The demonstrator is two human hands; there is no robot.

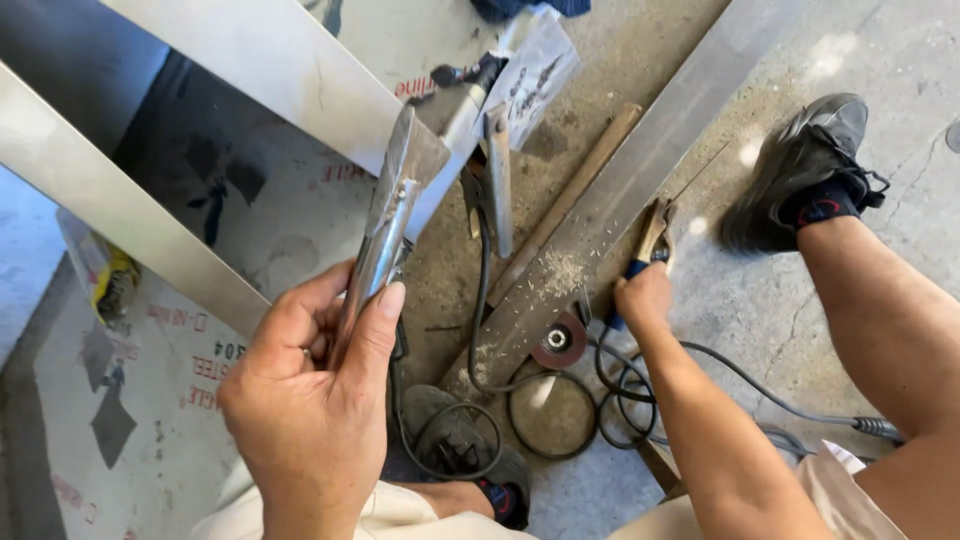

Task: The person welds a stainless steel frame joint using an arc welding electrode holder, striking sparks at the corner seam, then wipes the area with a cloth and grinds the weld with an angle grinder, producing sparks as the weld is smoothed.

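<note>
The left hand, in the lower left of the frame, is raised toward the camera with its grip pressed around the lower end of a shiny metal tube with a flattened, flared upper end and a rough weld bead along it; the thumb lies along the tube's right side. The right hand, right of centre, is down at the concrete floor, its grip closed on the blue handle of a brass-jawed electrode holder, whose black cable trails toward the lower right.

Judging by this, the step in hand looks like inspecting the welded piece while picking up the holder. The next move would call for lifting the holder clear of the loops of cable and of the angle grinder with a reddish disc just beside it, and steadying the tube.

A long flat steel bar runs diagonally across the floor through the centre, with a wooden stick alongside. A black shoe sits at the upper right.
</note>
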